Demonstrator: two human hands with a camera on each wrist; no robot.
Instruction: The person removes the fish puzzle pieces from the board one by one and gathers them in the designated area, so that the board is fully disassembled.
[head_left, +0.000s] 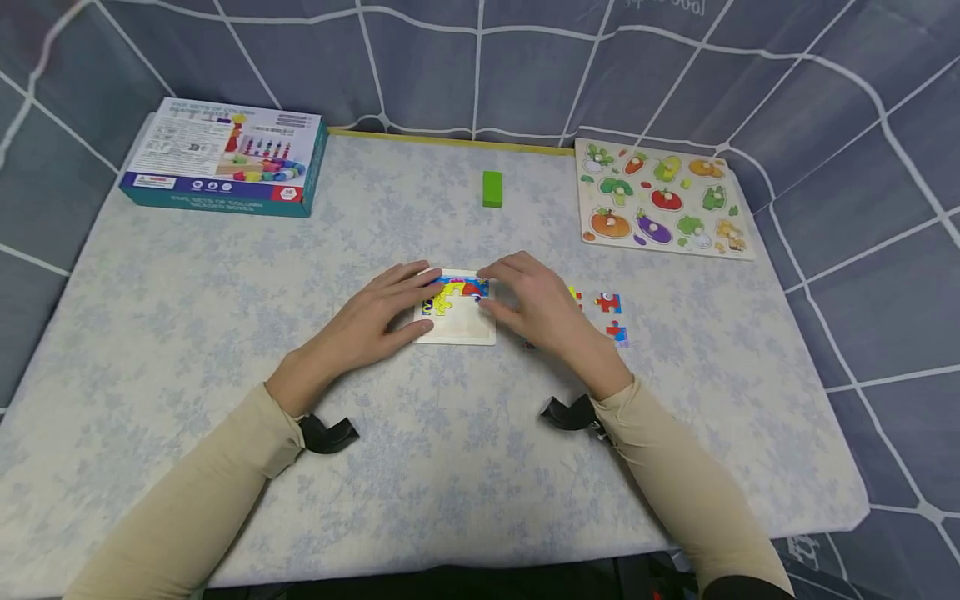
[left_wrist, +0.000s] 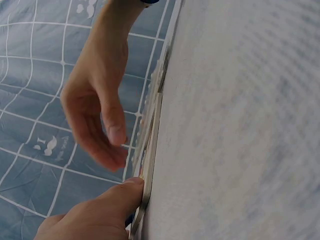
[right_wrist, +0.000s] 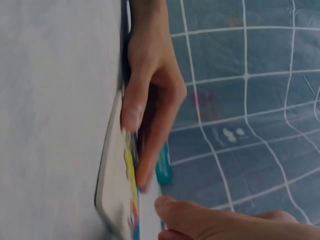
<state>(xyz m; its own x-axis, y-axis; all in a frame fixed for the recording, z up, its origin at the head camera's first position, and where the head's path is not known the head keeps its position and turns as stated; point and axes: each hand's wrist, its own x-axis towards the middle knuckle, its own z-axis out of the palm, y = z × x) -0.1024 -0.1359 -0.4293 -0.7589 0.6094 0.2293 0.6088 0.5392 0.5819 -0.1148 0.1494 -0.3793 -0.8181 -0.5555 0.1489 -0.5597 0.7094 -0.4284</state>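
A small jigsaw puzzle tray point(head_left: 461, 331) lies on the table between the hands. Joined pieces in yellow, blue and red point(head_left: 450, 292) fill its far part and left side; the near right part shows bare board. My left hand point(head_left: 367, 315) rests on the tray's left side, fingers stretched over the pieces and thumb at the near left. Over the tray's right side hovers my right hand point(head_left: 536, 304), fingers loosely bent, with nothing visible between thumb and fingertips in the left wrist view. Loose puzzle pieces point(head_left: 608, 303) lie right of it, some partly hidden by that hand.
A green block point(head_left: 492, 190) stands beyond the tray. At the back left is a boxed bead set point(head_left: 225, 158); at the back right lies a vegetable peg board point(head_left: 663, 200). Grid-patterned cloth point(head_left: 420, 67) hangs behind the patterned tabletop point(head_left: 420, 483).
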